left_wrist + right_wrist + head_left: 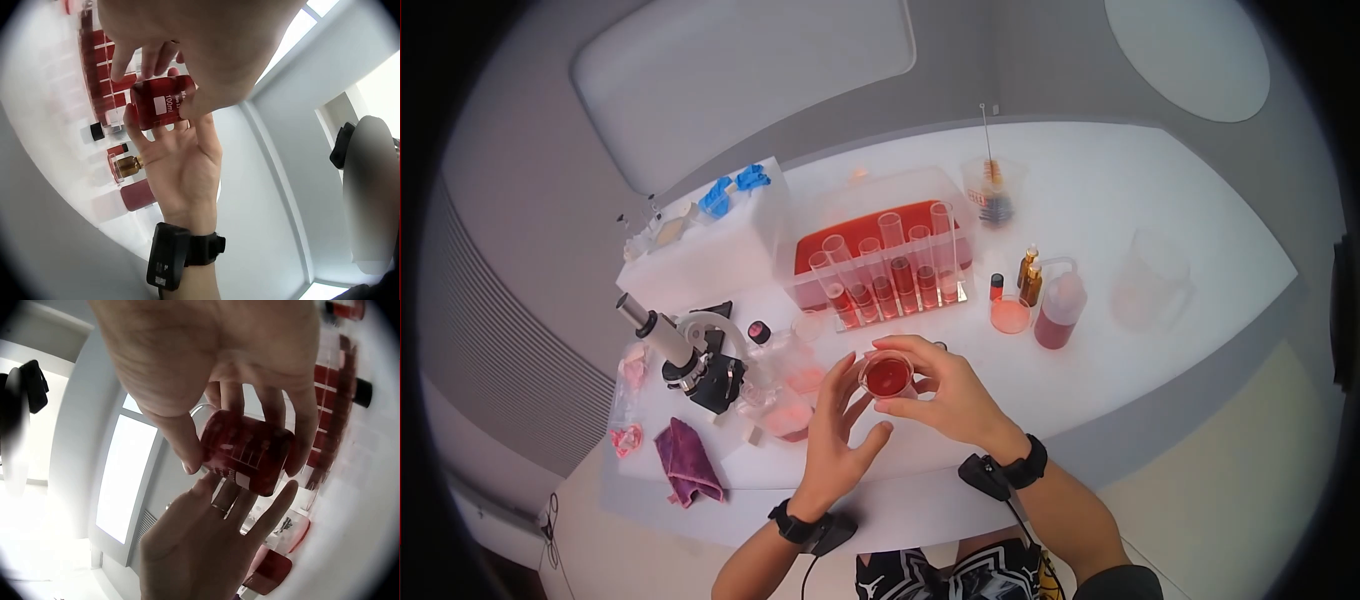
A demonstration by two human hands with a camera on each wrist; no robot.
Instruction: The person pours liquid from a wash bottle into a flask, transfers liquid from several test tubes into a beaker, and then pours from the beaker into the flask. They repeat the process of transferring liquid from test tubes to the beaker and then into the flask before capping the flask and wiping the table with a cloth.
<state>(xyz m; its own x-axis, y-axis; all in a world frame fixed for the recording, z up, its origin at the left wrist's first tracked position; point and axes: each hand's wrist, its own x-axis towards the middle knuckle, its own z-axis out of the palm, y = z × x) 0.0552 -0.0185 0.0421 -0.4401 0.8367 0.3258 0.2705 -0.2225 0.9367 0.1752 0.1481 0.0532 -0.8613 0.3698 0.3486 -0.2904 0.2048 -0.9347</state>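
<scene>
A small glass beaker (888, 376) of dark red liquid is held up over the front of the table. Its printed 100ml mark shows in the left wrist view. My right hand (960, 400) grips the beaker, with thumb and fingers on opposite sides of its wall. At the beaker's left, my left hand (835, 445) has its fingers extended and its thumb spread away from them. In the right wrist view, the left fingertips (294, 487) come right up to the beaker's lower side, and one left finger wears a ring.
A rack of test tubes (900, 290) with red liquid stands before a plastic tub (810, 292). At left are a microscope (700, 375) and a purple cloth (688, 462). A wash bottle (1060, 310), brown bottles (1032, 285), a petri dish (1010, 316) and a clear jug (1150, 290) stand right.
</scene>
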